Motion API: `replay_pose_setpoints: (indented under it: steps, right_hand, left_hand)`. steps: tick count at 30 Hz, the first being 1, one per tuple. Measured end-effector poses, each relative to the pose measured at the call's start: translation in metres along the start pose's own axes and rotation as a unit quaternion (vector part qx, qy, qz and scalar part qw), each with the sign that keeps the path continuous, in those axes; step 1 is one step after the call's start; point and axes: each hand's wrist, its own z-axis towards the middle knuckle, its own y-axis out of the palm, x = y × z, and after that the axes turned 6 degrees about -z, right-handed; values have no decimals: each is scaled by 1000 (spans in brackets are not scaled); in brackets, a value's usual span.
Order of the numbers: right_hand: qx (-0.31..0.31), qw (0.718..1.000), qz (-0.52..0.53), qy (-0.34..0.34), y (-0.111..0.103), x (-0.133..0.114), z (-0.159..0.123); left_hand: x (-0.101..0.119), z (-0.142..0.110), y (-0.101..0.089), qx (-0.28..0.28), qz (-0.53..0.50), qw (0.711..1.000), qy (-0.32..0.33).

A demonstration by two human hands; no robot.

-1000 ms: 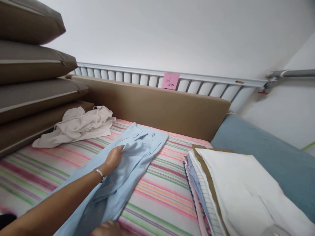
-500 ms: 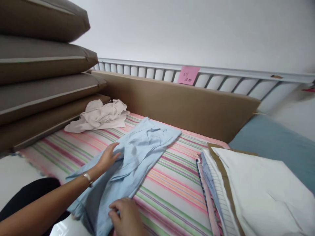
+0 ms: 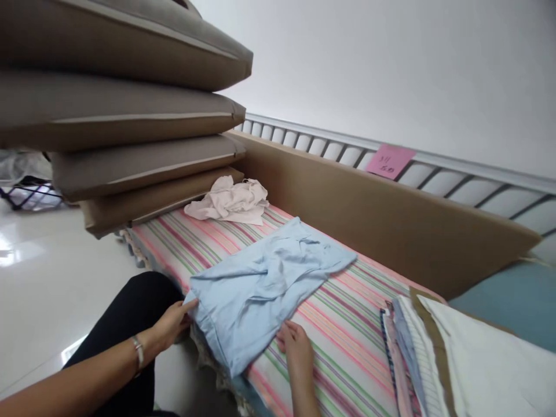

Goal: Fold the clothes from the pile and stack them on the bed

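Head: left hand (image 3: 172, 322), right hand (image 3: 297, 352) at blue garment (image 3: 256, 284)

View from my head, facing forward and down over the sheet (image 3: 343, 327) and meeting the wall (image 3: 369, 69) at a slant, its left part farther off. My left fingers (image 3: 190, 304) and right fingers (image 3: 291, 329) fall near, low in frame; cushions (image 3: 130, 101) fill the upper left.

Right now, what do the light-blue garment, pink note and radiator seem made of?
Light-blue garment: matt fabric, perhaps cotton; it creases softly. Pink note: matt paper, apparently, a thin sheet bearing handwriting. Radiator: probably painted metal, with smooth pale columns.
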Motion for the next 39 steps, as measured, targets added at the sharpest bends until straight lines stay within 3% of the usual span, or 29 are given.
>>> replay_pose_setpoints:
  steps: [4,8,13,17,26,35,39]
  right_hand:
    - [-24,996,-20,78,3,0,-6]
    - [-85,984,-21,152,9,-10,-18]
    - [-146,977,-6,157,21,-13,-32]
    - [-143,977,-3,157,35,-8,-41]
    - [-85,988,54,120,46,-8,-57]
    - [-48,987,47,149,60,-6,-56]
    - [-39,986,24,158,63,-5,-55]
  left_hand:
    - [-16,9,0,-98,-117,986,-68]
    - [-26,-4,2,-185,-149,966,-104]
    - [-25,-38,10,-199,-142,959,-143]
    - [-21,-51,11,-236,-129,947,-178]
    - [-10,-31,22,-177,-163,962,-130]
    - [-15,-28,35,-202,-131,962,-126]
    - [-12,-31,41,-195,-154,967,-66]
